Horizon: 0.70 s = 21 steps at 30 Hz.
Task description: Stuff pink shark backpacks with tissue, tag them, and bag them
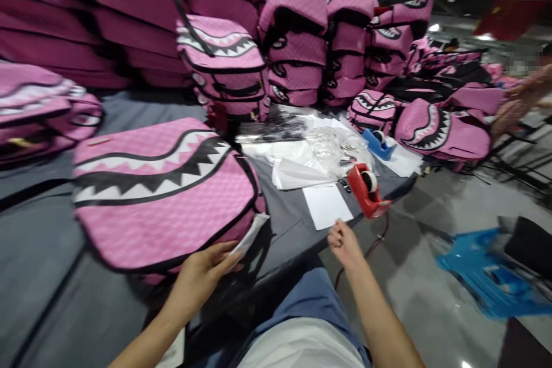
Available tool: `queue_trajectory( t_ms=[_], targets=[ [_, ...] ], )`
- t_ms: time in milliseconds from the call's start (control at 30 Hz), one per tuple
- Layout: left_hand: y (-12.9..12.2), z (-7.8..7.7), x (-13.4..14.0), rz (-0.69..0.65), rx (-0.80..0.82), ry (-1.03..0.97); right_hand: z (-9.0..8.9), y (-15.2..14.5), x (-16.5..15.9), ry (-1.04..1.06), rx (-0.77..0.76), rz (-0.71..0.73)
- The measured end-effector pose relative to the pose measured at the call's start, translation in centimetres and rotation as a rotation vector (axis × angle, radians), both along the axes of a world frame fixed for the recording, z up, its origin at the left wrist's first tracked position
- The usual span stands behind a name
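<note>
A pink backpack with a black-and-white jagged-tooth print lies on the grey-covered table in front of me. My left hand is at its lower right edge, fingers closed on a folded white paper slip against the bag's side. My right hand hangs just off the table edge with its fingers curled together; whatever is in them is too small to make out. A white sheet lies just beyond that hand, and a red tape dispenser stands at the table edge.
Tall stacks of pink backpacks line the back of the table. Clear plastic bags and papers lie in the middle, beside a blue tape dispenser. A blue item is on the right. Another person's arm shows at far right.
</note>
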<state>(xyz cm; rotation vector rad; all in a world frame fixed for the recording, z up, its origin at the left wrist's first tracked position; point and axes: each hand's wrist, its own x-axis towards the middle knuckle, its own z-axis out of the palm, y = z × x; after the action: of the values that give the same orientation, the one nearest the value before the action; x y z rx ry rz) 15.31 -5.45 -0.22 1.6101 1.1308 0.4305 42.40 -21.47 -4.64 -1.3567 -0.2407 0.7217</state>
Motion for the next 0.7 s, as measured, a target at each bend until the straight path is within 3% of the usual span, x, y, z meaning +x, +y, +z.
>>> queue_trajectory(
  t_ms=[67, 167, 333, 467, 700],
  targets=[
    [-0.2, 0.7, 0.0, -0.064, -0.097, -0.075, -0.2, 2.5, -5.6, 0.142, 0.106, 0.287],
    [-0.4, 1.2, -0.4, -0.098, -0.070, -0.114, -0.4, 4.7, -11.8, 0.177, 0.226, 0.604],
    [-0.7, 0.5, -1.0, -0.109, -0.037, -0.129, -1.1, 6.8, -14.2, -0.025, 0.191, 0.617],
    [-1.0, -0.7, -0.9, -0.007, 0.080, -0.103, -1.5, 7.3, -14.5, -0.097, 0.165, 0.562],
    [-1.0, -0.8, -0.7, -0.036, 0.077, -0.187, -3.0, 6.8, -15.0, -0.026, 0.105, 0.616]
  ],
)
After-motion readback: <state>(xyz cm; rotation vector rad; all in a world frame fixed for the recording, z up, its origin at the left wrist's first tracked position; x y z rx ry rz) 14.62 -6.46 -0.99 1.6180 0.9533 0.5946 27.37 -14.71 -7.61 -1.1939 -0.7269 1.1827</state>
